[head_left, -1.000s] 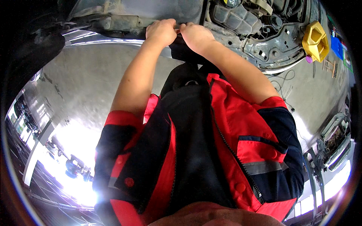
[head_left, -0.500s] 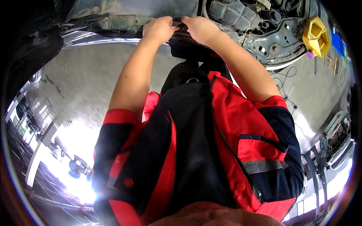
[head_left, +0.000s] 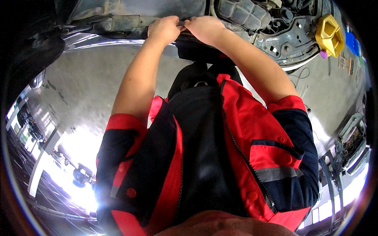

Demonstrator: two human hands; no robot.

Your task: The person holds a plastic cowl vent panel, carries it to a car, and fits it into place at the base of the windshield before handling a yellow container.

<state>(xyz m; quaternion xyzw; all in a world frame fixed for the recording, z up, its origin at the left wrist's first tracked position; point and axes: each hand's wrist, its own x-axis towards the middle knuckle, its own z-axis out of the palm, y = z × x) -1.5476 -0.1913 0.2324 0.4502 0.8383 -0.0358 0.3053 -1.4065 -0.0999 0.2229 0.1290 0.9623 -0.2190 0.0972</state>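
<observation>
Both my hands meet at the dirty metal edge of a car's open engine bay (head_left: pixel 126 23), at the top of the view. My left hand (head_left: pixel 163 30) is closed, its thumb and fingertips pinched toward the right. Close beside it, my right hand (head_left: pixel 205 30) is closed too, fingers bent over the edge and tips almost touching the left thumb. Between the fingertips there is something small and dark, too hidden to name. A ribbed grey plastic housing (head_left: pixel 243 15) sits in the bay just right of my right hand.
A yellow jug (head_left: pixel 329 37) with a purple cap stands at the bay's right corner, by the metal front panel (head_left: pixel 285 49). A black cable (head_left: pixel 303 76) lies on the grey floor (head_left: pixel 92 72). Lift-like dark posts (head_left: pixel 332 181) and car parts (head_left: pixel 352 135) are at the right rim.
My right hand has shifted slightly left, bringing its fingertips closer to my left hand. My right elbow has swung a little outward. The left hand has barely moved.
</observation>
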